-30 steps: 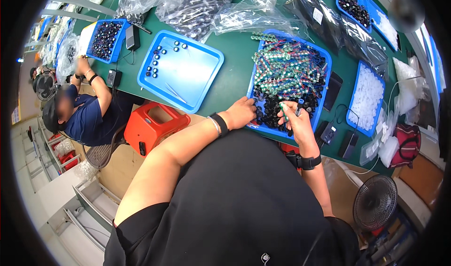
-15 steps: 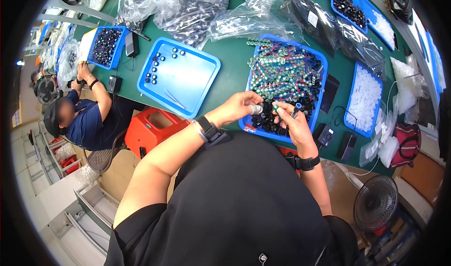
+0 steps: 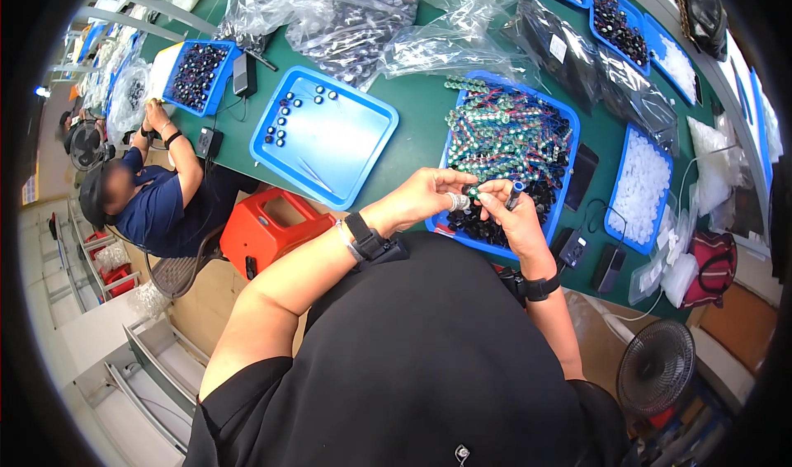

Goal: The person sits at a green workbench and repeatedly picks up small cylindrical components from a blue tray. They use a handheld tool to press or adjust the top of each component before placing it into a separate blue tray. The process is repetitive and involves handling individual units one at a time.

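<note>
Over the front of a blue tray, my two hands meet fingertip to fingertip. My left hand is closed, with a short silvery-white stack of round pieces under its fingers. My right hand pinches a small green round piece, which the left fingertips also reach. A blue-and-dark pen-like tool sticks up from between the right fingers. Behind the hands, the blue tray bears a heap of green pieces with red and blue wires. Black caps lie at its near side, partly hidden by my hands.
To the left, a blue tray holds several black capped pieces and tweezers. Clear bags lie behind. At right are a phone and a tray of white pieces. A co-worker sits at far left.
My right hand has brought the green piece leftward to my left fingertips; the hands were apart before. The view has shifted slightly, so the table appears a little farther right.
</note>
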Available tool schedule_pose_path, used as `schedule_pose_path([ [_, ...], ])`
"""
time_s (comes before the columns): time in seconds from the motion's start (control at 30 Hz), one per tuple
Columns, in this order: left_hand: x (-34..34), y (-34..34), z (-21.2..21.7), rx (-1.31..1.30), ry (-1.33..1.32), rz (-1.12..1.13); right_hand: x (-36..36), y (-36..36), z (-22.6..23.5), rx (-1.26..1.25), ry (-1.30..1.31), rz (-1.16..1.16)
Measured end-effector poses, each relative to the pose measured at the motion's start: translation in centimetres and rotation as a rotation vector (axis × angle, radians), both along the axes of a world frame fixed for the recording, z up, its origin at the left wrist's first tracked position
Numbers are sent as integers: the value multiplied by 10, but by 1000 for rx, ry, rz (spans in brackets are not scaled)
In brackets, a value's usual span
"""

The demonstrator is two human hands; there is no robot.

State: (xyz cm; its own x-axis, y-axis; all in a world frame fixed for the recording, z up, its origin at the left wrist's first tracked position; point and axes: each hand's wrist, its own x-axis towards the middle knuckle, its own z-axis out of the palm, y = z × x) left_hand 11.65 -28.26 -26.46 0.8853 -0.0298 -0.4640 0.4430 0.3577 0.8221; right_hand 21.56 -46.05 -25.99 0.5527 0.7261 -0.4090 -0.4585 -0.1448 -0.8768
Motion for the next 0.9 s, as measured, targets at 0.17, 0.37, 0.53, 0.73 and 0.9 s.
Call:
schedule_pose_path([
  [0.17,-1,-2,4,-4,-21,11,-4,2,-14,-3,-58,-18],
  [0.37,-1,-5,-3,71,28,40,-11,2,-29,-129,-164,-22],
  [0.53,-1,-8,-20,151,70,118,-18,11,-22,-196,-242,30],
  [0.73,-4,-5,-13,623,-62,50,-22,23,6,-266,-141,82],
  [0.9,-8,7,-31,773,-29,289,-19,19,-11,-212,-152,5],
])
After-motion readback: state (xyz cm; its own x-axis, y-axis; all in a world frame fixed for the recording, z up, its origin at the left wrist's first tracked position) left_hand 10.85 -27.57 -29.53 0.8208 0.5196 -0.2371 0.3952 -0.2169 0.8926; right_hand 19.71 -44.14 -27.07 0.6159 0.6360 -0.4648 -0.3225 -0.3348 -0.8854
